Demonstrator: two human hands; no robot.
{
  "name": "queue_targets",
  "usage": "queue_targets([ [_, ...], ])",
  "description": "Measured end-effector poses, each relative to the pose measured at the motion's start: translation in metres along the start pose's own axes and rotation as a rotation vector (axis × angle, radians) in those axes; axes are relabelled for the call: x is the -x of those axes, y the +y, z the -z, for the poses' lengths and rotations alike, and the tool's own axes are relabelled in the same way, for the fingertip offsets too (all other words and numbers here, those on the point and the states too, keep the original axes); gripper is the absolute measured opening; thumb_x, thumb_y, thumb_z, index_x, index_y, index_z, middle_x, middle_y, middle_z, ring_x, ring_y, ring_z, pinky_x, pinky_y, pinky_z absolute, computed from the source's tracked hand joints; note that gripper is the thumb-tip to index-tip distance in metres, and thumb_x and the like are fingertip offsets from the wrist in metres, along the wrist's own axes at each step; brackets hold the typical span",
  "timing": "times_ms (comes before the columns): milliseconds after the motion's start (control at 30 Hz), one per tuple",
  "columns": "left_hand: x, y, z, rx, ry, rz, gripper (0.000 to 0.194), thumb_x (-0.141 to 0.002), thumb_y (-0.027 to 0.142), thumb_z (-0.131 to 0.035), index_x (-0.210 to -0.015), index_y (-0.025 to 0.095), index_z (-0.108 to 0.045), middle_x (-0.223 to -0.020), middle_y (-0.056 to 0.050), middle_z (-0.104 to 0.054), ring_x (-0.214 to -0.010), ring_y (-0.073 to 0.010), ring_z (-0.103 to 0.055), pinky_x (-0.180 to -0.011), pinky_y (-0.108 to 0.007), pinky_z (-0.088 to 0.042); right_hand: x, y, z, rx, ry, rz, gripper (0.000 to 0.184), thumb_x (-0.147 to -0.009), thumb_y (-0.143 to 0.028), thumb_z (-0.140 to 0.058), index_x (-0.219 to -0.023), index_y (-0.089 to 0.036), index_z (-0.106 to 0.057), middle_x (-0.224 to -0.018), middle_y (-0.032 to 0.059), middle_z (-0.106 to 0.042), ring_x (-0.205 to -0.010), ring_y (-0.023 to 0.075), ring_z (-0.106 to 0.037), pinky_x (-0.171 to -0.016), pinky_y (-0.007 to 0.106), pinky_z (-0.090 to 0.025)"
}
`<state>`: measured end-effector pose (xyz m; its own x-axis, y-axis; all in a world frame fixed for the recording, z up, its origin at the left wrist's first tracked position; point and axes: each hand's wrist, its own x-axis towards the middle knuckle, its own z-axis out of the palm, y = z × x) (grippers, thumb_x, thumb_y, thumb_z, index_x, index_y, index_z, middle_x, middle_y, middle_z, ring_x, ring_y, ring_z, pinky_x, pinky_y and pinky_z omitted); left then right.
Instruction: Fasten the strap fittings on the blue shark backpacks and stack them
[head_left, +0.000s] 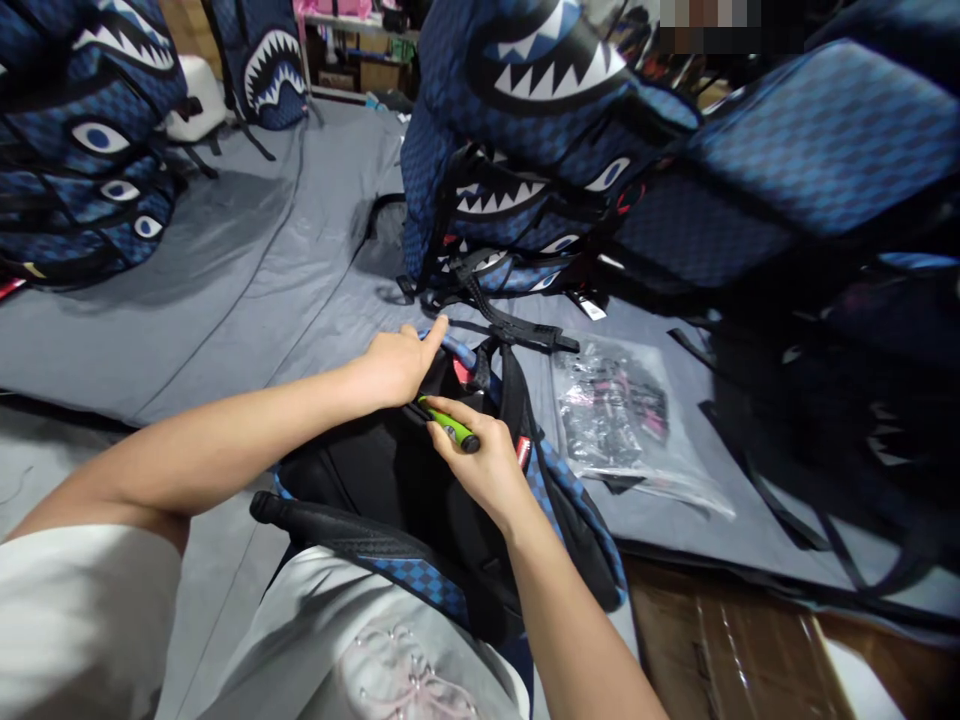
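Note:
A black and blue checkered backpack (375,465) lies against my lap at the table's edge, its dark padded side facing up. My left hand (401,368) grips the backpack's top edge near the blue handle, with the index finger stretched out. Between the fingers of my right hand (480,450) is a bright green, pen-like tool (452,428) with a black rounded end. Its far tip meets the backpack beside my left hand and is hidden there, so its exact kind does not show. A red patch (463,372) is visible just beyond the tool.
Stacked shark-face backpacks (525,180) stand ahead, and more (90,150) at the left. A clear plastic bag (630,415) with dark and pink contents lies to the right on the grey-covered table (225,290). Brown cartons (720,640) sit at the lower right.

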<state>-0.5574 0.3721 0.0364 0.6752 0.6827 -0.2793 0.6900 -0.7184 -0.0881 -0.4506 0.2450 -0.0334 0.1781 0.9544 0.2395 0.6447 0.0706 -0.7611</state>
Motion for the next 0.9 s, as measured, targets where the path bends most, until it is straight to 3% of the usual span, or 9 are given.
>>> queue_targets([
  [233, -0.004, -0.003, -0.007, -0.013, 0.03, -0.008, 0.097, -0.086, 0.027, -0.062, -0.159, 0.014, 0.0, -0.128, -0.024, -0.056, -0.097, -0.0267, -0.068, -0.079, -0.033, -0.052, 0.002, -0.005, 0.005, 0.028, 0.0, -0.034, 0.028, -0.085, -0.022, -0.06, -0.11, -0.024, -0.074, -0.106, 0.0039, -0.078, -0.092, 0.0229, -0.076, -0.084, 0.033, -0.059],
  [500, 0.001, -0.006, -0.004, -0.036, 0.033, -0.012, 0.096, -0.086, 0.03, -0.061, -0.159, 0.016, 0.0, -0.126, -0.021, -0.058, -0.1, -0.0269, -0.069, -0.08, -0.031, -0.053, -0.001, -0.015, -0.004, 0.067, 0.029, -0.115, 0.025, -0.085, -0.022, -0.063, -0.107, -0.023, -0.075, -0.101, 0.0047, -0.079, -0.089, 0.0238, -0.076, -0.082, 0.033, -0.058],
  [600, 0.004, -0.007, -0.002, -0.055, 0.019, 0.002, 0.094, -0.088, 0.033, -0.058, -0.159, 0.016, 0.001, -0.125, -0.021, -0.058, -0.099, -0.0297, -0.069, -0.078, -0.034, -0.054, 0.014, -0.025, 0.016, 0.143, 0.092, -0.067, 0.02, -0.085, -0.023, -0.066, -0.103, -0.025, -0.075, -0.097, 0.0041, -0.079, -0.089, 0.0236, -0.075, -0.086, 0.035, -0.055],
  [667, 0.002, -0.009, -0.003, -0.069, 0.017, 0.013, 0.093, -0.089, 0.033, -0.055, -0.159, 0.016, 0.003, -0.125, -0.022, -0.057, -0.099, -0.0324, -0.069, -0.076, -0.037, -0.055, 0.034, -0.024, 0.039, 0.128, 0.198, 0.029, 0.017, -0.088, -0.026, -0.065, -0.102, -0.025, -0.074, -0.107, 0.0042, -0.078, -0.098, 0.0227, -0.073, -0.093, 0.036, -0.053],
  [767, -0.002, -0.01, -0.006, -0.073, 0.019, 0.009, 0.092, -0.09, 0.033, -0.054, -0.159, 0.016, 0.004, -0.125, -0.023, -0.056, -0.099, -0.0354, -0.068, -0.075, -0.04, -0.055, 0.075, 0.006, 0.08, 0.2, 0.508, 0.033, 0.02, -0.092, -0.024, -0.054, -0.105, -0.022, -0.069, -0.126, 0.0081, -0.07, -0.115, 0.0234, -0.066, -0.101, 0.04, -0.049],
  [833, -0.005, -0.009, -0.007, -0.068, 0.012, 0.006, 0.091, -0.091, 0.033, -0.053, -0.159, 0.016, 0.004, -0.125, -0.024, -0.056, -0.1, -0.0367, -0.068, -0.076, -0.041, -0.055, 0.098, 0.047, 0.105, 0.411, 0.688, -0.21, 0.03, -0.093, -0.016, -0.04, -0.113, -0.018, -0.063, -0.125, 0.0117, -0.068, -0.115, 0.0214, -0.065, -0.1, 0.038, -0.049],
  [867, -0.007, -0.009, -0.007, -0.067, 0.006, 0.007, 0.091, -0.091, 0.033, -0.053, -0.159, 0.015, 0.004, -0.125, -0.024, -0.056, -0.101, -0.0372, -0.067, -0.077, -0.042, -0.055, 0.107, 0.071, 0.115, 0.593, 0.619, -0.403, 0.036, -0.092, -0.012, -0.036, -0.116, -0.015, -0.062, -0.121, 0.0132, -0.069, -0.111, 0.0203, -0.066, -0.097, 0.035, -0.05],
  [900, -0.007, -0.008, -0.007, -0.066, -0.001, 0.009, 0.091, -0.091, 0.033, -0.053, -0.159, 0.015, 0.004, -0.125, -0.024, -0.056, -0.102, -0.0376, -0.067, -0.077, -0.042, -0.055, 0.112, 0.096, 0.123, 0.763, 0.446, -0.582, 0.038, -0.091, -0.01, -0.036, -0.118, -0.015, -0.062, -0.119, 0.0121, -0.07, -0.11, 0.0199, -0.067, -0.095, 0.032, -0.05],
])
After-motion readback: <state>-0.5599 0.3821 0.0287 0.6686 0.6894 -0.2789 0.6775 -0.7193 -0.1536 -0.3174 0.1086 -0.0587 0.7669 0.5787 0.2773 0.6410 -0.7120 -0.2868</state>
